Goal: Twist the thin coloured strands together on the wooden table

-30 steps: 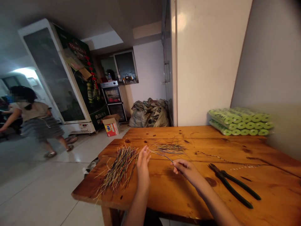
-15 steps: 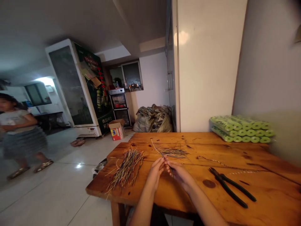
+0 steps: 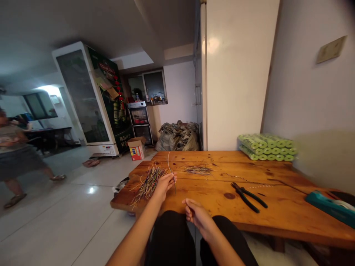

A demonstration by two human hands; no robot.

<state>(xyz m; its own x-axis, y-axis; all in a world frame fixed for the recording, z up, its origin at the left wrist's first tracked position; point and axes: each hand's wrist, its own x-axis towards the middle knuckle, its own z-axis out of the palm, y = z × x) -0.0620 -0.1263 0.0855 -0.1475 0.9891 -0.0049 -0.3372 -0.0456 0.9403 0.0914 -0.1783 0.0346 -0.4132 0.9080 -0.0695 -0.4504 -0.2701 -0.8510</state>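
My left hand (image 3: 165,184) pinches a thin wire (image 3: 168,160), which stands up above the fingers with a short end hanging below them. Just left of that hand lies a loose bundle of many-coloured wires (image 3: 149,184) on the wooden table (image 3: 213,201). My right hand (image 3: 198,216) is closed near the table's front edge, thumb and forefinger together; whether something small is between them cannot be seen. A smaller heap of wires (image 3: 199,169) lies farther back. Pliers with dark green handles (image 3: 248,197) rest on the table to the right of my right hand.
Packs of green rolls (image 3: 267,147) are stacked at the table's back right. A teal tape dispenser (image 3: 330,208) sits at the right end. A thin twisted strand (image 3: 241,178) crosses the tabletop. On the left, a person (image 3: 13,151) stands on the tiled floor near a tall fridge (image 3: 83,99).
My hands have come apart: the left moved left with the wire, and the right drew back towards my lap. The view has shifted, showing the tape dispenser. The person at left has moved.
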